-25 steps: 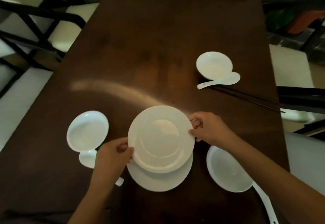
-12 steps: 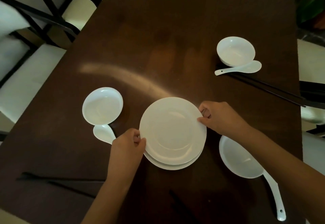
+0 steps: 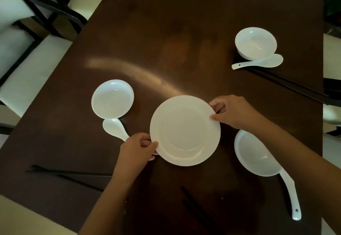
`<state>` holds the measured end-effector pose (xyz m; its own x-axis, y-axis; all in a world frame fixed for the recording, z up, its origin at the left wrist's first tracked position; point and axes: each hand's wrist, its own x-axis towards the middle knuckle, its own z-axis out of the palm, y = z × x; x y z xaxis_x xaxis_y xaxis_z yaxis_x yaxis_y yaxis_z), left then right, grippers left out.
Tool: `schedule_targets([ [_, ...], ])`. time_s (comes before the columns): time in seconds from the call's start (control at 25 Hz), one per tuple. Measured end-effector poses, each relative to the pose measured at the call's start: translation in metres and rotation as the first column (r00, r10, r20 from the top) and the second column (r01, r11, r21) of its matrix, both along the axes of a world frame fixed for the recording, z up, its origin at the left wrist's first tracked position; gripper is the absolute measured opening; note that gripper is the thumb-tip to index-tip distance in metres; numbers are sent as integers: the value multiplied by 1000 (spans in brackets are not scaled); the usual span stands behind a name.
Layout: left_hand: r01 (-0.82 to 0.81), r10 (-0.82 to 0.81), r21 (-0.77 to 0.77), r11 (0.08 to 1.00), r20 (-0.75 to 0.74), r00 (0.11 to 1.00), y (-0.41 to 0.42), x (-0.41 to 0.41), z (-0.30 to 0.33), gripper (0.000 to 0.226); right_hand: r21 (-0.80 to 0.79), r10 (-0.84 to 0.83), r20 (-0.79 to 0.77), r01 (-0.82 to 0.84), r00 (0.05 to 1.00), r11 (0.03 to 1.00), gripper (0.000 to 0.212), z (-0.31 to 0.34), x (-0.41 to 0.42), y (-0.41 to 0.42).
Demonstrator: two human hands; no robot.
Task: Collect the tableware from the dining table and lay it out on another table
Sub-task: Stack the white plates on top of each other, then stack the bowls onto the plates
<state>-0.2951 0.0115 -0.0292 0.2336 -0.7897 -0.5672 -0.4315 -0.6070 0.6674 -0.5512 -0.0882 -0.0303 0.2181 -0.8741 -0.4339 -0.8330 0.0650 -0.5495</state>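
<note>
A white plate [image 3: 185, 130] lies on a second plate, which it now hides almost fully, in the middle of the dark wooden table [image 3: 166, 32]. My left hand [image 3: 137, 149] grips the stack's lower left rim. On the upper right rim my right hand [image 3: 232, 110] pinches it. A small white bowl [image 3: 112, 98] with a white spoon [image 3: 115, 128] sits to the left. Another bowl [image 3: 255, 153] with a long spoon [image 3: 290, 196] lies to the right. A third bowl [image 3: 256, 43] and spoon [image 3: 262, 62] stand at the far right.
Black chopsticks lie at the far right [image 3: 287, 85], at the near left [image 3: 70, 176] and at the near middle [image 3: 197, 210]. Dark-framed chairs with pale cushions [image 3: 27, 41] stand along the table's left side.
The top plate has come down and slid over the lower plate, so the two now lie stacked and aligned. Both hands kept their hold on the rim. The camera has tilted down.
</note>
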Motion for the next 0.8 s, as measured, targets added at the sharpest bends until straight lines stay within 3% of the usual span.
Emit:
schedule_targets([
  [0.16,-27,32,52,998,-99,995,-2,1,7,9,50,-12,58,9,998,999,23,0,0,1],
  [0.24,206,-211,50,977,148,966,-8,2,17,11,51,-18,66,15,998,999,21,3,-2,3],
  [0.28,353,-335,11,936,338,879,-15,0,24,16,29,-46,66,44,997,999,20,7,-5,3],
  [0.36,556,-354,-193,808,596,721,-40,-15,44,30,-157,-89,3,89,996,984,20,19,-14,4],
  [0.44,709,-374,-350,612,662,649,-75,-40,64,44,-473,-91,-152,9,984,881,23,35,-29,1],
  [0.48,785,-414,-356,508,698,584,-95,-55,69,48,-582,-106,-212,-38,972,813,25,43,-38,-3],
  [0.56,884,-463,-310,350,763,451,-134,-83,73,52,-655,-187,-247,-21,951,755,30,53,-57,-18],
  [0.64,942,-443,-193,275,844,302,-177,-110,69,52,-650,-288,-242,65,927,757,36,56,-77,-42],
  [0.72,982,-402,-17,186,911,92,-217,-138,62,50,-639,-341,-296,80,892,765,40,55,-94,-70],
  [0.8,986,-378,57,156,926,6,-251,-166,55,46,-614,-374,-322,109,870,782,43,50,-107,-101],
])
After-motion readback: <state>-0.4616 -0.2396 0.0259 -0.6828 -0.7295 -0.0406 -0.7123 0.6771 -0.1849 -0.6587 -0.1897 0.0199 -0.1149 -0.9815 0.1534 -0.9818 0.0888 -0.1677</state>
